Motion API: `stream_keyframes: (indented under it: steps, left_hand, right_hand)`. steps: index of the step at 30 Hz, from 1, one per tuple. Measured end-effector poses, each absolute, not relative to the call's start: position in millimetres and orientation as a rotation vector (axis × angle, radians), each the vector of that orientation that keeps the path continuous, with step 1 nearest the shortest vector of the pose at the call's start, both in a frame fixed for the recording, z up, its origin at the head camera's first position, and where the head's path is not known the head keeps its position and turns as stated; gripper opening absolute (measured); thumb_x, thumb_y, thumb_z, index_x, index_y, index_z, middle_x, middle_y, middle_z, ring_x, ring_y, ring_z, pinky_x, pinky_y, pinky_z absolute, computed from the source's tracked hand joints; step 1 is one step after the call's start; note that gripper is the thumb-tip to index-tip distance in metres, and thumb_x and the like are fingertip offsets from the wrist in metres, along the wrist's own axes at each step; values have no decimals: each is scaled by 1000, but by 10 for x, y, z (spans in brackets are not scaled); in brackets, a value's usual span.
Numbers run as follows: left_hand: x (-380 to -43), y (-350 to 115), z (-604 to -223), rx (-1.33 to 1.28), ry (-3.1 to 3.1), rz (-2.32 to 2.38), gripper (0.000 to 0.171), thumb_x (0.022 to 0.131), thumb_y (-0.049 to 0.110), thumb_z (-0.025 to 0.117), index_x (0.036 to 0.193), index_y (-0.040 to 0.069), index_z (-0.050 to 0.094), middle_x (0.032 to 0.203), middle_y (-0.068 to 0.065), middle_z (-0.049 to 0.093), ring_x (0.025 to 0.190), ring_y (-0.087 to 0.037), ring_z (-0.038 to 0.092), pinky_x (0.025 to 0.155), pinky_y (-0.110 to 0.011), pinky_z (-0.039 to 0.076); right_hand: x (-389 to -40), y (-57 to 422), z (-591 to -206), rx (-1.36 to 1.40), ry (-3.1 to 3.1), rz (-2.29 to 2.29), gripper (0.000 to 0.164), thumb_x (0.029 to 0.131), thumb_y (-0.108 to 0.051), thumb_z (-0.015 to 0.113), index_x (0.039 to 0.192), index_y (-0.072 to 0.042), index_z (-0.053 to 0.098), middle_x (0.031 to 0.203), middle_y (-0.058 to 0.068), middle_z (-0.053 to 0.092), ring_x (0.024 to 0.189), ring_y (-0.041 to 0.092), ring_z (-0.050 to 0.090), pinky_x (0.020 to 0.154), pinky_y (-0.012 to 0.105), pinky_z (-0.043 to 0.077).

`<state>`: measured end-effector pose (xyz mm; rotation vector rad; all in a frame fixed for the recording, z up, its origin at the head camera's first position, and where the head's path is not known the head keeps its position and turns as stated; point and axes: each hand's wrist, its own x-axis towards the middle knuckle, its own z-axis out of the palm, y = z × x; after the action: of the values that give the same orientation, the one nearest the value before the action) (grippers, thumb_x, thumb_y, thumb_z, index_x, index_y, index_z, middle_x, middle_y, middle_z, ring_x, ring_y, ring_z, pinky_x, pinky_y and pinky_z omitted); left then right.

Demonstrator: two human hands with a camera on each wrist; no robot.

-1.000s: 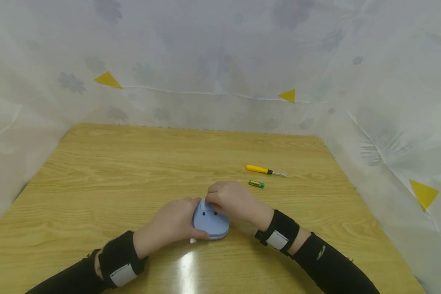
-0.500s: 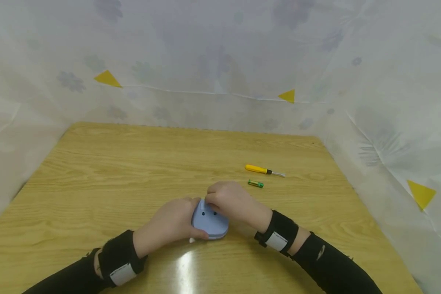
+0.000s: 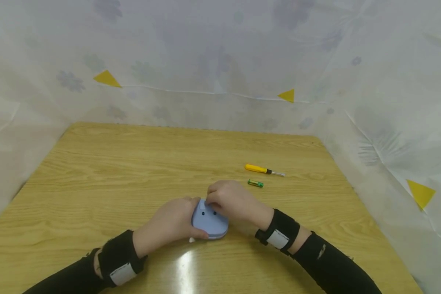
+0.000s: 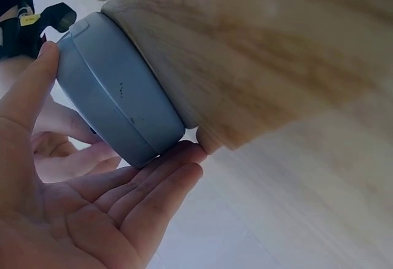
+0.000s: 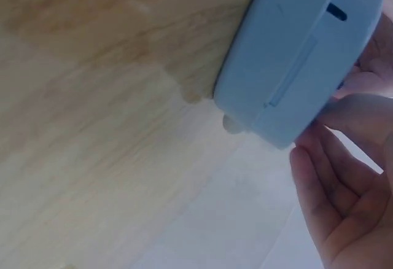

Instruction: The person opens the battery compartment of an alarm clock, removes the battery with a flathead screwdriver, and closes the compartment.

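A light-blue rounded plastic case [image 3: 210,225] with two black dots on its upper face rests at the table's near middle. My left hand [image 3: 174,218] grips its left side, thumb at the near edge and fingers round the far side. In the left wrist view, this thumb [image 4: 40,78] and the fingers span the case [image 4: 116,91]. My right hand [image 3: 233,200] is bent over the far edge, its thumb and fingers pinching there beside a small paler panel [image 3: 202,206]. Its fingertips are partly hidden. The right wrist view shows a dark slot [image 5: 336,12] in the case's side.
Beyond my right hand lie a green battery [image 3: 255,183] and a yellow-handled screwdriver [image 3: 258,168]. A small white piece [image 3: 192,240] shows beside my left thumb. Pale sheeting with yellow triangles [image 3: 287,96] surrounds the wooden table [image 3: 150,155].
Both hands keep their places at the case. My right hand's fingers shift very slightly at its far edge; the battery and screwdriver stay put.
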<state>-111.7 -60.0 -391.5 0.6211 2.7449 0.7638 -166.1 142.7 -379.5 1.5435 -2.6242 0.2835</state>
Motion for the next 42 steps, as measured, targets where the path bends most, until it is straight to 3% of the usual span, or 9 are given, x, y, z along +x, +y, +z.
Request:
stream_keyframes:
  steps: [10,25,34,42]
  left_hand:
    - [-1100,-615,-3876,615,2766,718,90,70,48,99,133,-5,65,118,-13,77,98,-19,72,85,-41,61]
    - [-1088,-618,-3883,609,2764,710,92,70,50,98,135,-6,64,121,-14,76,100,-20,72,86,-41,62]
    - [-1090,-600,-3881,602,2771,695,94,71,49,98,138,-6,62,121,-15,76,102,-24,74,87,-43,62]
    - [-1095,-584,-3893,564,2773,677,97,69,51,98,138,-6,63,120,-15,76,99,-23,73,87,-42,63]
  right_hand:
    - [-1607,1459,-3738,1600,-2616,174,12,94,-9,81,104,-13,86,95,-2,73,84,8,66,72,17,56]
    - [-1558,1496,-3753,1610,-2614,254,18,93,-1,78,108,-11,85,96,1,69,88,11,64,79,20,58]
    - [-1662,1639,-3824,1563,-2750,627,30,98,6,63,121,-5,80,115,5,72,102,14,67,89,25,60]
    - [-1621,1800,-3742,1510,-2629,487,36,99,-9,71,135,-6,72,131,8,71,121,23,69,104,38,60]
